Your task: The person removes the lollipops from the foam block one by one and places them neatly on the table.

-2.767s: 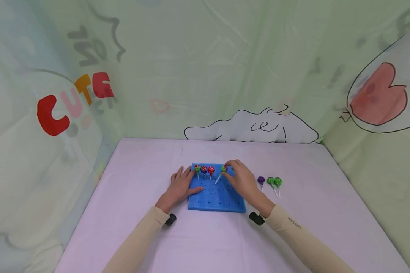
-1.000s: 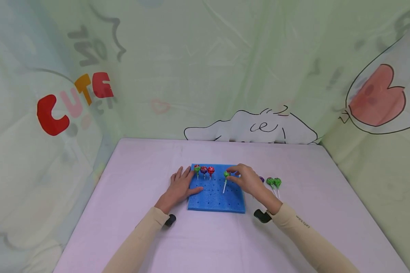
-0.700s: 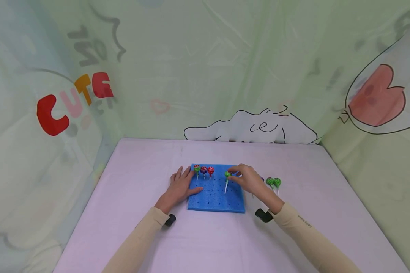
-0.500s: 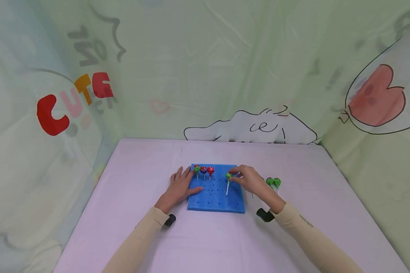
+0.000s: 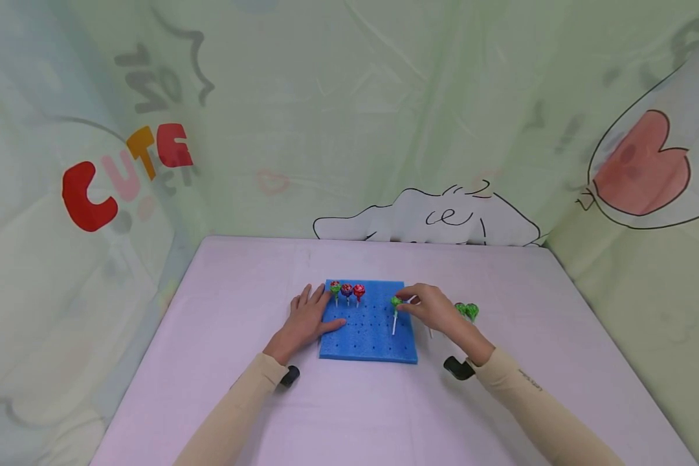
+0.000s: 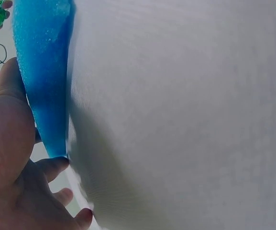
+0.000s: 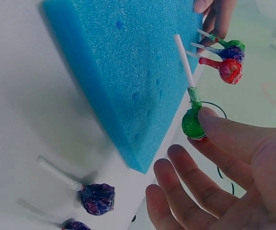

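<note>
Colourful letters (image 5: 129, 192) on the left curtain (image 5: 64, 291) appear to spell CUTE; the blurred grey lettering (image 5: 145, 102) above cannot be read. Dark print (image 5: 530, 380) on the right sleeve (image 5: 532, 408) is too small to make out, as are the markings on the lollipop wrappers (image 7: 97, 199).

Right hand (image 7: 267, 177) has a green lollipop (image 7: 192, 124) pinched near the blue foam (image 7: 128, 72), three lollipops (image 7: 231, 72) stuck in it, two purple ones (image 7: 97, 199) lying beside it.

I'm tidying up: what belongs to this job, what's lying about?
In the job:
Blue rectangular foam board
Round green wrapped lollipop, right hand
Standing red, purple, green round lollipops

Lying about, perhaps waiting:
Two round green wrapped lollipops
Round purple wrapped lollipops
</note>
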